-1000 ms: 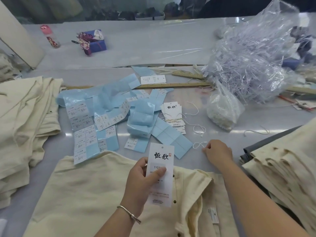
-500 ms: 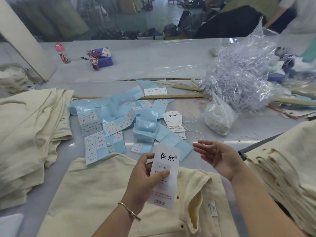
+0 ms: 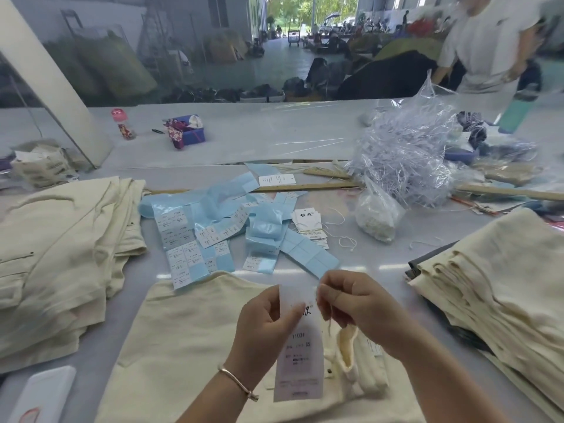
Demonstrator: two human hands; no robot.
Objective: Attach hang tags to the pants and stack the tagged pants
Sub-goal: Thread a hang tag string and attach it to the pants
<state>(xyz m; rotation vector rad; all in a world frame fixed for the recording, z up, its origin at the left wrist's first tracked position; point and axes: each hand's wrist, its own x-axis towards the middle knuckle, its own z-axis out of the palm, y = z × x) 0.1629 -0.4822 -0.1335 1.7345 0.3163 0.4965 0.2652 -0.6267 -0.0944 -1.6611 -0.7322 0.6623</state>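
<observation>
One hang tag (image 3: 300,355) upright lengthwise.

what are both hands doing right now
Left hand: holding the white paper hang tag by its edge.
Right hand: pinching a thin white string at the tag's top.

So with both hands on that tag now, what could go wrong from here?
1. The right hand pinches a thin string at the top of the hang tag; it may slip before it is threaded.
2. The tag hangs over the pants, gripped only by the left hand; it could bend or drop.
</observation>
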